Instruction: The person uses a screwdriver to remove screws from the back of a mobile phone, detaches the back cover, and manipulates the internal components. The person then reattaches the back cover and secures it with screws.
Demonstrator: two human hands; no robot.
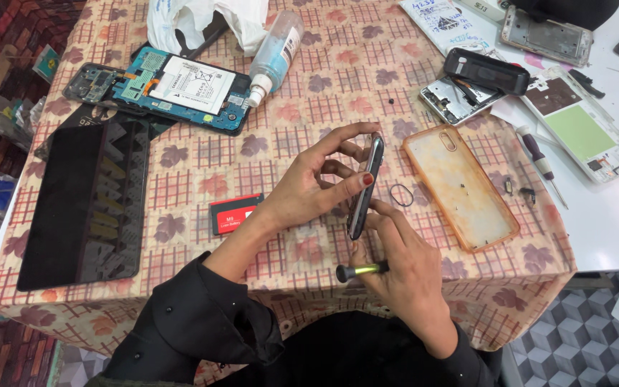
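The left hand (pixel 317 188) pinches a dark phone (pixel 365 188) on edge between thumb and fingertips, just above the checked tablecloth (pixel 252 165). The right hand (pixel 402 276), directly below the phone, curls its fingers around a green-handled tool (pixel 362 270). An orange-stained clear case (pixel 460 186) lies right of the phone.

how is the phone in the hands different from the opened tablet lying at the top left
The phone is held on edge between the left hand and right hand; the opened tablet lies flat on the tablecloth. The phone is slim and dark; the tablet is wider, showing its battery and blue frame.
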